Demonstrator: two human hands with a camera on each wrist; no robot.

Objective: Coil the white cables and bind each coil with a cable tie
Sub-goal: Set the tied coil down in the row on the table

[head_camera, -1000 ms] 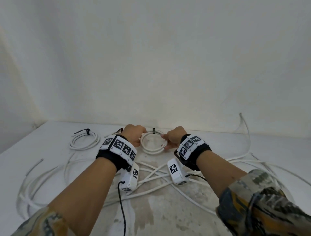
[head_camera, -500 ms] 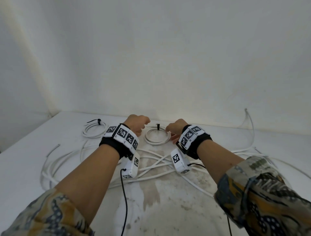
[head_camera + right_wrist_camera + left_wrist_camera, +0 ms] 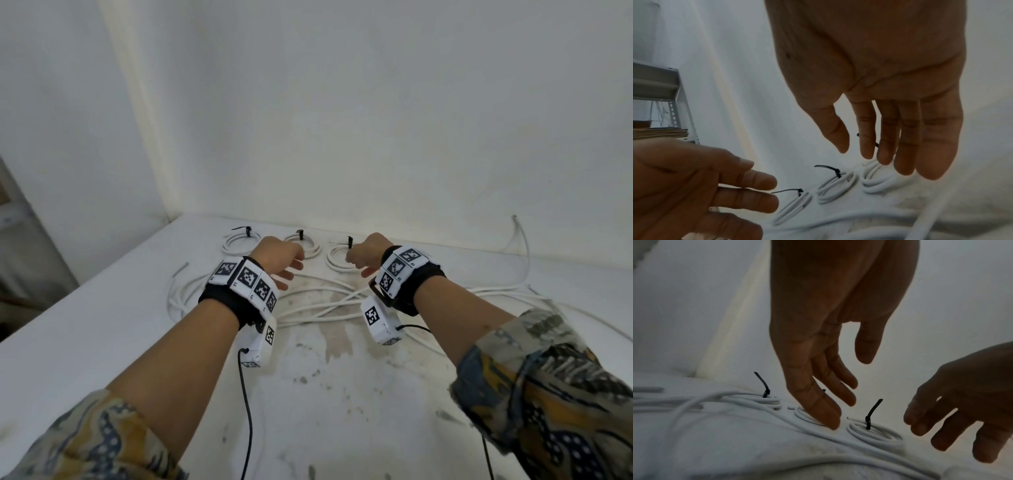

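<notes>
Three small white coils lie in a row at the back of the table, each bound with a black cable tie: the left coil (image 3: 239,242), the middle coil (image 3: 311,249) and the right coil (image 3: 337,262). My left hand (image 3: 291,269) hovers in front of the middle coil, fingers straight and holding nothing. My right hand (image 3: 356,262) hangs just right of the right coil (image 3: 873,433), fingers relaxed and empty. In the left wrist view my left fingers (image 3: 824,410) hide part of the middle coil. Loose white cables (image 3: 318,305) lie tangled under both wrists.
The wall stands right behind the coils, with a corner at the back left. One loose cable end (image 3: 517,226) curls up against the wall at the right. A grey metal shelf (image 3: 663,84) stands beyond the table's left edge. The stained tabletop (image 3: 342,394) stretches toward me.
Both hands gripped the right coil a second ago; they have let go of it, drawn back a little and opened. The coil now lies flat in the row.
</notes>
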